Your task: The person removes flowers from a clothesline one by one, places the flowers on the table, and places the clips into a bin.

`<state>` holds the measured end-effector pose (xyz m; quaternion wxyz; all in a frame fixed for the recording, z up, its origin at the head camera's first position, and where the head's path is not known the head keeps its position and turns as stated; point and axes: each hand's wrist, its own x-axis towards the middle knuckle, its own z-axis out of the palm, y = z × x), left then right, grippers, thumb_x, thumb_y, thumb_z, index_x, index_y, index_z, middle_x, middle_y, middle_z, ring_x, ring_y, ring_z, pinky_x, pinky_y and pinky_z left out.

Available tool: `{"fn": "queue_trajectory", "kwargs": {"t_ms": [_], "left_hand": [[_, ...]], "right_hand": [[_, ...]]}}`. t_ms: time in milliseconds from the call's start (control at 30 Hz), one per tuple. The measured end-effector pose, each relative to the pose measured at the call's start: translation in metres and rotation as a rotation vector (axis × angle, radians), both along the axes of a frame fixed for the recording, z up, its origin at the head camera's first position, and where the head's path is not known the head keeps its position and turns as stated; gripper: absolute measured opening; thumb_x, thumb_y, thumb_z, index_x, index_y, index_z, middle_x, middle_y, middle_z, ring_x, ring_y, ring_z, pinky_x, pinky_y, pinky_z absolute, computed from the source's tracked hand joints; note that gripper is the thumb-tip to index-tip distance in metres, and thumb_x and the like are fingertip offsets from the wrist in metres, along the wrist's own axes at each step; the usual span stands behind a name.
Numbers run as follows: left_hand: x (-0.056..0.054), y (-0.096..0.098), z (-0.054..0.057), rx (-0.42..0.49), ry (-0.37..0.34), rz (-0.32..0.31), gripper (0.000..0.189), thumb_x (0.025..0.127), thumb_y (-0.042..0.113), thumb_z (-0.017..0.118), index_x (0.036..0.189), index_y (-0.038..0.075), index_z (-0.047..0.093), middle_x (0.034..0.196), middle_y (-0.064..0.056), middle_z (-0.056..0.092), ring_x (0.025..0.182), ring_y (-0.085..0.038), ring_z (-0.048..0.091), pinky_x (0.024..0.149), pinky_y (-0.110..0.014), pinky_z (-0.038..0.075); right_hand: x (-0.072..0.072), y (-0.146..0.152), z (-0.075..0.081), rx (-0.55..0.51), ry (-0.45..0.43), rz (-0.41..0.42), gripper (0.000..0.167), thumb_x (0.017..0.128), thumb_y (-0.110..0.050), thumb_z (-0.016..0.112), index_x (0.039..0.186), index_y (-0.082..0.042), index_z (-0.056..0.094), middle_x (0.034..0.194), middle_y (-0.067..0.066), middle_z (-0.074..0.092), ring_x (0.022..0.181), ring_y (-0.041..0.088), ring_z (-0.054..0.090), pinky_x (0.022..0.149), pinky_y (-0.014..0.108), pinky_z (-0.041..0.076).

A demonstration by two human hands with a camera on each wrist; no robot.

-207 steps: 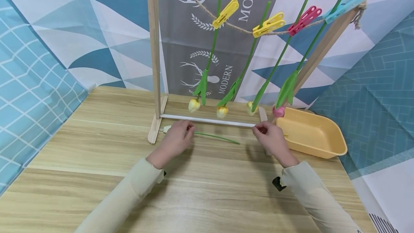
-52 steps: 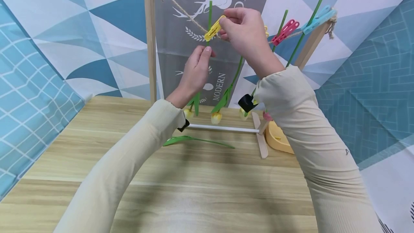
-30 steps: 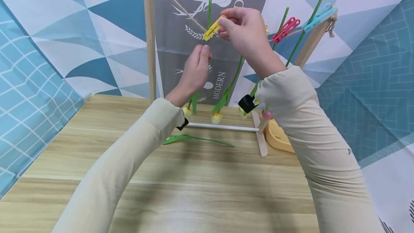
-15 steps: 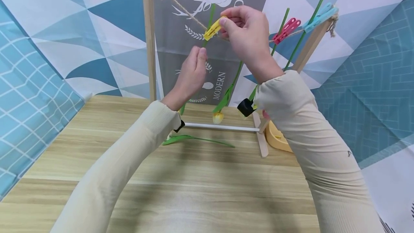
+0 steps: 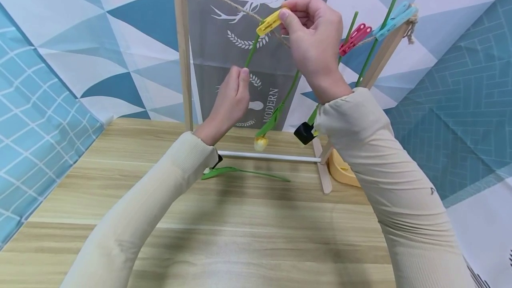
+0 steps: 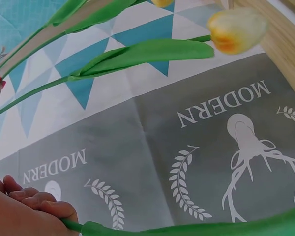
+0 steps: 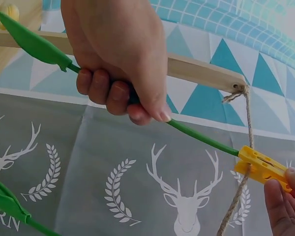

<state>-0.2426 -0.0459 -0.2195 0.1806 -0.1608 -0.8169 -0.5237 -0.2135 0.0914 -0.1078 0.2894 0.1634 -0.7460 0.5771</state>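
Note:
My left hand (image 5: 232, 97) grips the green stem (image 5: 252, 52) of an artificial tulip, fingers curled round it, a little below the rope (image 5: 226, 0). My right hand (image 5: 316, 43) pinches the rear end of a yellow clothespin (image 5: 269, 22) between thumb and fingers. In the right wrist view the stem's upper end meets the front of the clothespin (image 7: 263, 167), where the rope also passes. That tulip's leaf (image 7: 32, 42) extends beyond the left hand. Behind the right hand, another clothespin's spot is hidden; a yellow-white tulip (image 5: 260, 142) hangs below there.
A pink clothespin (image 5: 355, 39) and a blue clothespin (image 5: 396, 20) hold stems on the rope's right part. Wooden posts (image 5: 183, 57) and a white rod (image 5: 272, 157) form the frame. A loose tulip (image 5: 248, 171) lies before it; a yellow basin (image 5: 340, 168) stands right.
Both hands rose from the white rod to the clothespin and stem. Lately the stem slid down, its top sinking to the clothespin; the left hand shifted down-left, the right hand up with the clothespin.

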Motion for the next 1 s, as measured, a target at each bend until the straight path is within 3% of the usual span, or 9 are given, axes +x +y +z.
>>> {"fn": "queue_trajectory", "kwargs": {"t_ms": [333, 567, 1000], "left_hand": [[0.003, -0.008, -0.01, -0.014, -0.007, 0.046, 0.032, 0.103, 0.029, 0.026, 0.095, 0.002, 0.043, 0.077, -0.003, 0.036, 0.067, -0.019, 0.037, 0.061, -0.029, 0.034], [0.011, -0.009, -0.017, -0.103, 0.027, 0.042, 0.032, 0.103, 0.023, 0.027, 0.092, -0.002, 0.044, 0.079, -0.007, 0.038, 0.072, -0.023, 0.038, 0.066, -0.032, 0.034], [0.026, -0.009, -0.034, -0.42, 0.091, 0.064, 0.034, 0.103, 0.023, 0.028, 0.085, 0.001, 0.046, 0.075, -0.01, 0.041, 0.074, -0.027, 0.042, 0.068, -0.038, 0.036]], "right_hand": [[-0.007, 0.009, -0.001, -0.058, 0.072, 0.021, 0.021, 0.087, -0.009, 0.063, 0.105, 0.002, 0.065, 0.09, 0.002, 0.063, 0.078, 0.012, 0.06, 0.083, 0.02, 0.05], [0.001, 0.023, -0.004, -0.131, 0.01, 0.042, 0.022, 0.088, -0.012, 0.062, 0.108, -0.002, 0.064, 0.095, 0.002, 0.062, 0.085, 0.014, 0.061, 0.087, 0.02, 0.05], [0.013, 0.054, -0.02, -0.558, -0.039, 0.25, 0.018, 0.088, -0.004, 0.06, 0.103, 0.005, 0.063, 0.104, 0.014, 0.056, 0.081, 0.022, 0.061, 0.083, 0.025, 0.052]]}}
